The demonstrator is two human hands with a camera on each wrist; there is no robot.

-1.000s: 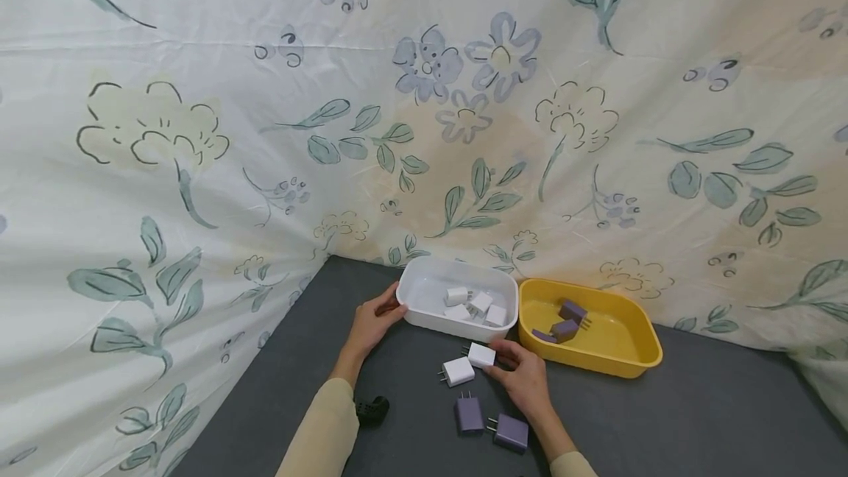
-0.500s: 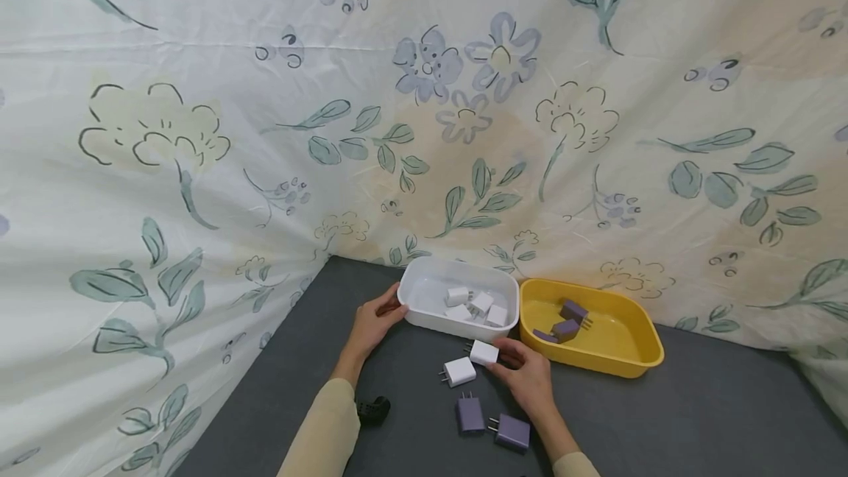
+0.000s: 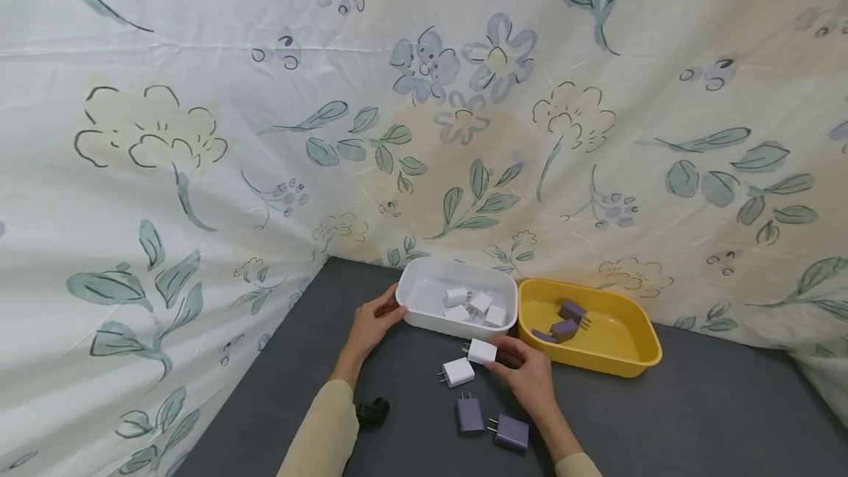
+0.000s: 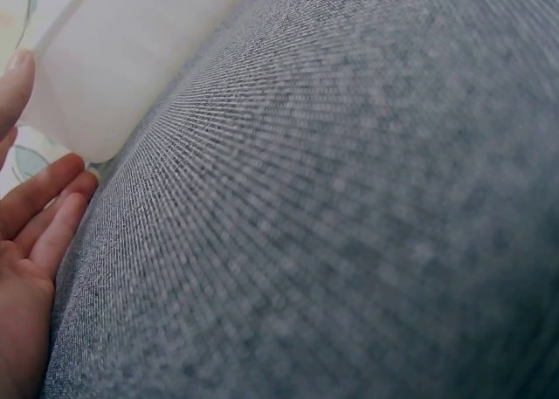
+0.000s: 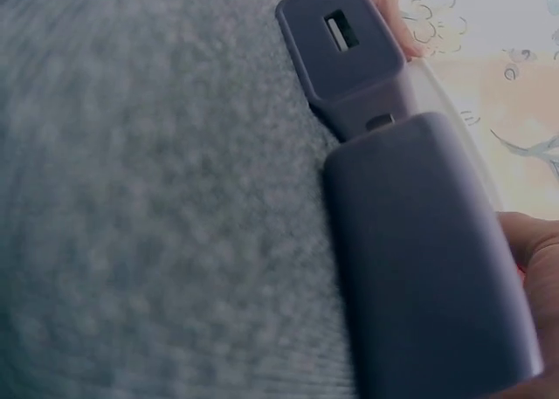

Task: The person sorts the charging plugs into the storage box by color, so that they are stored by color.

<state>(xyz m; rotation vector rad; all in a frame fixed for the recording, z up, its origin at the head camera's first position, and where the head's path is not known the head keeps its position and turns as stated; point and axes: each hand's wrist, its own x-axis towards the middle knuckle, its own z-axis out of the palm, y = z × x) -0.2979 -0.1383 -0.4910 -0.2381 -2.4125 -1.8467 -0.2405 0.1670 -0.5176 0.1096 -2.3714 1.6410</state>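
Observation:
In the head view, my left hand (image 3: 367,328) holds the near-left corner of a white plastic tray (image 3: 433,324), its thumb on the front wall and fingers at the side. My right hand (image 3: 528,375) pinches a white USB charger (image 3: 482,352) between thumb and fingers, prongs pointing left, just in front of the tray. Another white charger (image 3: 458,372) lies close by on the dark cloth. Nearer to me lie a purple charger (image 3: 470,416) and a second purple charger (image 3: 511,433). In the right wrist view, purple chargers (image 5: 428,259) hide most of the right hand (image 5: 537,285).
Several white chargers (image 3: 480,303) lie inside the white tray. Beside it stands a yellow tray (image 3: 629,330) with purple chargers (image 3: 565,330) in it. A black object (image 3: 373,411) lies by the left forearm. A floral curtain (image 3: 464,131) hangs behind.
My right hand and the white charger in it have shifted very slightly away from me, toward the white tray. My left hand stays at the tray's corner.

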